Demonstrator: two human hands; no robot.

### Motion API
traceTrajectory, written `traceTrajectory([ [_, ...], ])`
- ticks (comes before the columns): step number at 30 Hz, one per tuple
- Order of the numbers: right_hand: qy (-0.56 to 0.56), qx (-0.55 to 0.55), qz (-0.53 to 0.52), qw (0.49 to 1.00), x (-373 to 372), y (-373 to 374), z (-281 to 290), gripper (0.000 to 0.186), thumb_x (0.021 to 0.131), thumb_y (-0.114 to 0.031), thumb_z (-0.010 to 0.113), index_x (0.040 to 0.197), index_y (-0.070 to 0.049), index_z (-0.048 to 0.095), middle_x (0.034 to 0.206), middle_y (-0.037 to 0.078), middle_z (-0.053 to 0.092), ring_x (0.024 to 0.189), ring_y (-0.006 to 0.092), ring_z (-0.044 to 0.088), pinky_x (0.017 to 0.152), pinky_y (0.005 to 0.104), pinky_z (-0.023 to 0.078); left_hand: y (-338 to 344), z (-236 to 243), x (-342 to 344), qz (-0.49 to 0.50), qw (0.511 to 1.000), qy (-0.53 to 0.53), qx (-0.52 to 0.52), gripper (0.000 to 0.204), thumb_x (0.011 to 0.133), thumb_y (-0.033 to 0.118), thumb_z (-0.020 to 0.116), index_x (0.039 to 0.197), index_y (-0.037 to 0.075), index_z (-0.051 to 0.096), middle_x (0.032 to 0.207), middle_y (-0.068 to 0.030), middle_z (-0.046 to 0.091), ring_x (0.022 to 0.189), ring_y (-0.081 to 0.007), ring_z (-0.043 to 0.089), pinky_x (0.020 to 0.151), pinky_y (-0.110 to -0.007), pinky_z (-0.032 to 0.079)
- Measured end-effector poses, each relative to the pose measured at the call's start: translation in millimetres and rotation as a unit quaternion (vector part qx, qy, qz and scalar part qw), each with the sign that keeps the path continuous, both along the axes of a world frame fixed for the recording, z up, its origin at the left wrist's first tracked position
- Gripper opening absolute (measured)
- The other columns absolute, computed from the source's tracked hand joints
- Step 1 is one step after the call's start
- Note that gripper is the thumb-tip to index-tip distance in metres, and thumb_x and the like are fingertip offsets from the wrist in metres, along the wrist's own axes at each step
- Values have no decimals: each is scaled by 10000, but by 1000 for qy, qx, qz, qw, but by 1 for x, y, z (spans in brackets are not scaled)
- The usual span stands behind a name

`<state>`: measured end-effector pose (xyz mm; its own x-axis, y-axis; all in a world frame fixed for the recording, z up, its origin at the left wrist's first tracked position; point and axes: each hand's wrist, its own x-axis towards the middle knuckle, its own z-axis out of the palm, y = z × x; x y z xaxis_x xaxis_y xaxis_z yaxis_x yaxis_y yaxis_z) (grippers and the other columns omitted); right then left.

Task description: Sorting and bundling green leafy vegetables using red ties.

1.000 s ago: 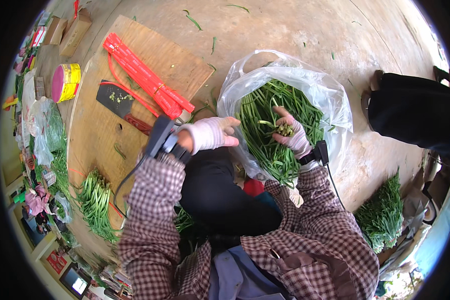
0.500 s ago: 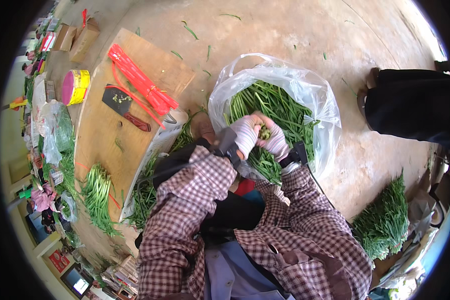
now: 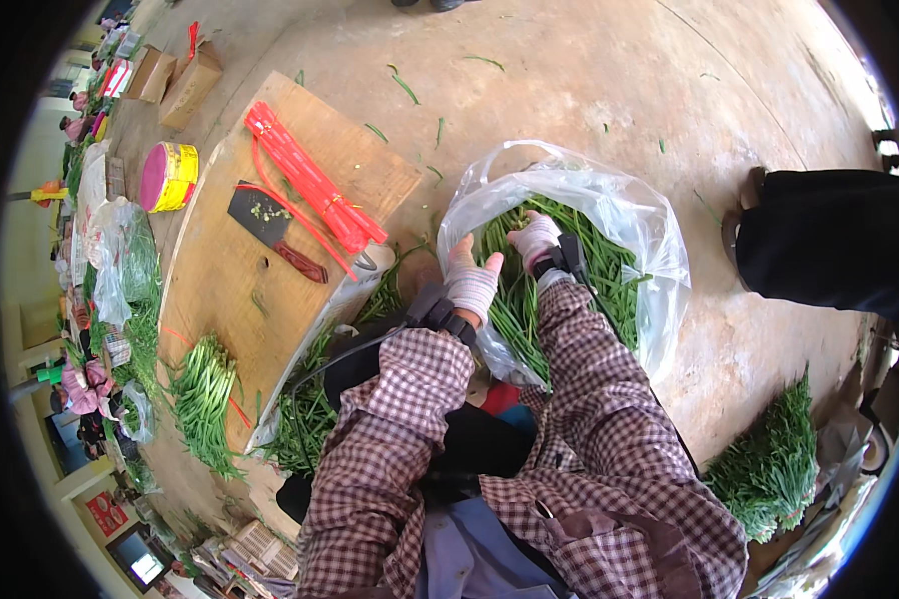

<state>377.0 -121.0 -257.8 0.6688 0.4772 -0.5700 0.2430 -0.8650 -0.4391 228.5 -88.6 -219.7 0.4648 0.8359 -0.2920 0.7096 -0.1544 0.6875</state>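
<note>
A clear plastic bag (image 3: 659, 225) stands wide-mouthed on the floor in front of me, filled with long green leafy stalks (image 3: 594, 265). My left hand (image 3: 471, 284), in a striped fingerless glove, is over the bag's near left rim with thumb and fingers spread; nothing shows in it. Farther in, above the stalks, my right hand (image 3: 536, 240) wears a similar glove. Its thumb stands apart from its fingers, and the fingertips are close to the greens. I cannot tell whether they touch them.
Left of the bag, a wooden board (image 3: 220, 299) bears a cleaver (image 3: 270, 225) and red plastic strips (image 3: 310, 180). A bundle of green stalks (image 3: 205, 399) lies at its near edge. A yellow tub (image 3: 170, 177) stands beyond; another green pile (image 3: 769, 459) and a dark-clothed person (image 3: 819, 240) are right.
My hands were together over the bag around a small greenish clump; they have parted, the left opening toward the bag's rim. The clump is out of sight. The whole view has shifted slightly.
</note>
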Motion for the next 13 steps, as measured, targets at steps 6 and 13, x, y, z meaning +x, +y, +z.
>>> traceTrajectory([
  [6, 61, -86, 23, 994, 6, 27, -29, 737, 667, -323, 721, 1328, -134, 456, 1262, 143, 539, 1150, 273, 531, 976, 347, 411, -1, -1, 1, 41, 996, -66, -38, 662, 763, 199, 705, 1302, -23, 392, 1277, -224, 479, 1141, -315, 514, 949, -366, 420],
  [13, -29, -24, 160, 986, -8, -36, 41, 728, 647, -395, 721, 1289, -127, 506, 1217, 162, 566, 1059, 258, 581, 942, 319, 416, 18, 0, -18, 81, 966, -171, -176, 563, 765, 129, 681, 1267, 46, 441, 1264, -195, 499, 1132, -325, 511, 955, -382, 417],
])
